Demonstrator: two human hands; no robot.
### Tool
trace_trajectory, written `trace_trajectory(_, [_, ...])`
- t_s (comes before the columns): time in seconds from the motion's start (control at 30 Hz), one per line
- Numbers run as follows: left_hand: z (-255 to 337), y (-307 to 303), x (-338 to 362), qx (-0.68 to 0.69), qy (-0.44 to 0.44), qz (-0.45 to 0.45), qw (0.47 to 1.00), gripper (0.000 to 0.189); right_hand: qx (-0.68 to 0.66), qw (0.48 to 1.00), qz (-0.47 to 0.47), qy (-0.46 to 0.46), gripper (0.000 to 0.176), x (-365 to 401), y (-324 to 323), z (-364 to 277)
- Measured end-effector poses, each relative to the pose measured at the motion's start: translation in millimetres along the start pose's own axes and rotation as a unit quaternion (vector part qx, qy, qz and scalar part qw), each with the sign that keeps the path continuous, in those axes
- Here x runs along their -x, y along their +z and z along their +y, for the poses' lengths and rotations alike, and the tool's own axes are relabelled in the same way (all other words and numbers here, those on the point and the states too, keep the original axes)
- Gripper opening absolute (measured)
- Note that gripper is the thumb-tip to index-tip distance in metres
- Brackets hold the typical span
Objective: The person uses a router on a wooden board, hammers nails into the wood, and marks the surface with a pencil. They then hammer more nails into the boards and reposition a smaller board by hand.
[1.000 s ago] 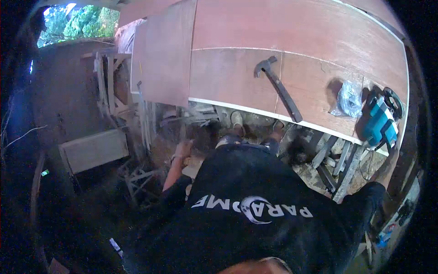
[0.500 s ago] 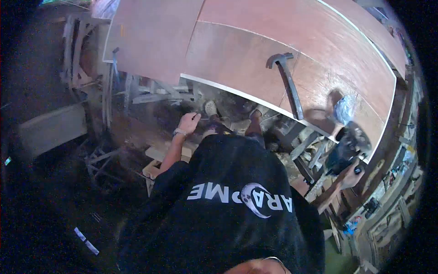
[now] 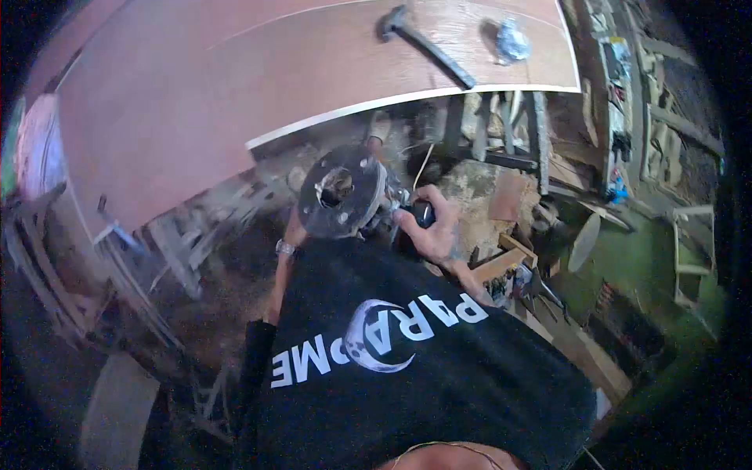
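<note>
In front of my chest a router (image 3: 342,196) is tipped so its round dark base plate and centre opening face up toward me. My right hand (image 3: 433,229) is closed around the black knob handle on the router's right side. Behind the left rim of the base plate lies my left hand (image 3: 295,227), mostly hidden, its fingers out of sight; a watch (image 3: 285,247) is on that wrist. Beyond the router, a hammer (image 3: 429,51) rests on the reddish plywood board (image 3: 313,82), near its front edge. A crumpled clear plastic bundle (image 3: 512,42) lies right of the hammer.
The board has a pale edge strip (image 3: 376,106) facing me. Wooden supports (image 3: 540,129) stand beneath it. Sawdust and wood offcuts (image 3: 509,196) are on the right, beside a green floor (image 3: 627,243). Wooden frames (image 3: 117,274) stand in the dim area on the left.
My right hand has brought the router from the board's right edge to in front of my chest, turning its base up. My left hand has come to the router. The view has swung right.
</note>
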State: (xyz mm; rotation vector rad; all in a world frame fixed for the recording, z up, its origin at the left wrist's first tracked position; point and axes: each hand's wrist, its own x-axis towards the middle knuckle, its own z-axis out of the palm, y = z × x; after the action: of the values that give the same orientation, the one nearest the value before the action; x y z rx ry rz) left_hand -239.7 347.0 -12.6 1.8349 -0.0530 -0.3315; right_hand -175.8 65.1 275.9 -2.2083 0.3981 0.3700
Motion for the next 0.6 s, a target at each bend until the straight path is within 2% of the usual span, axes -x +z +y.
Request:
trace_trajectory(0.03, [12.8,-30.9,9.5,-0.018,-0.011,-0.006,1.000,0.042,-0.053,0.998,-0.024,0.032,0.035,1.6,23.2,-19.3])
trace_trajectory(0.1, [59.8,-95.6,38.1,0.037,-0.053,0.027,0.998,0.045,-0.121,0.992,-0.033,0.017,0.029,1.4,62.9,-22.7])
trace_trajectory(0.13, [105.6,-126.3,40.5,0.115,-0.076,0.064,0.988,0.046,-0.146,0.988,-0.040,0.019,0.028,0.4,79.4,-23.1])
trace_trajectory(0.17, [132.8,-151.3,41.4,0.194,-0.089,0.100,0.972,0.047,-0.319,0.934,-0.064,0.146,0.026,-6.2,104.7,8.1])
trace_trajectory(0.2, [179.0,-132.2,20.8,0.185,-0.035,0.120,0.975,0.047,-0.381,0.872,-0.126,0.281,0.028,-32.9,63.6,-3.0])
trace_trajectory(0.23, [173.8,-138.7,22.7,0.151,0.034,0.136,0.978,0.048,-0.411,0.800,-0.168,0.403,0.031,-35.0,69.9,-22.3])
trace_trajectory(0.27, [165.9,-145.8,16.5,0.116,0.103,0.150,0.977,0.049,-0.484,0.705,-0.293,0.428,0.044,-47.9,92.6,35.3])
trace_trajectory(0.3, [169.5,-145.9,0.9,0.074,0.170,0.159,0.970,0.051,-0.452,0.777,-0.234,0.371,0.047,-43.0,114.9,95.4])
trace_trajectory(0.33, [168.2,-151.5,-8.1,0.072,0.177,0.189,0.963,0.048,-0.401,0.843,-0.171,0.315,0.050,-38.4,137.5,153.8])
trace_trajectory(0.4, [115.8,-146.2,-30.0,0.045,0.174,0.218,0.959,0.045,-0.399,0.803,-0.235,0.375,0.048,-59.4,137.7,207.8])
trace_trajectory(0.43, [113.0,-157.9,-34.5,0.031,0.173,0.231,0.957,0.043,-0.388,0.810,-0.234,0.373,0.045,-55.2,135.4,174.9])
trace_trajectory(0.47, [108.3,-157.2,-51.2,-0.007,0.212,0.259,0.942,0.036,-0.398,0.812,-0.232,0.358,0.044,-67.2,136.2,157.0])
trace_trajectory(0.57, [73.5,-155.2,-84.9,0.122,0.169,0.272,0.940,0.035,-0.470,0.806,-0.218,0.286,0.042,-101.2,145.8,112.3])
trace_trajectory(0.6, [58.5,-151.2,-98.5,0.181,0.152,0.260,0.936,0.036,-0.454,0.825,-0.174,0.289,0.042,-104.1,144.3,61.9])
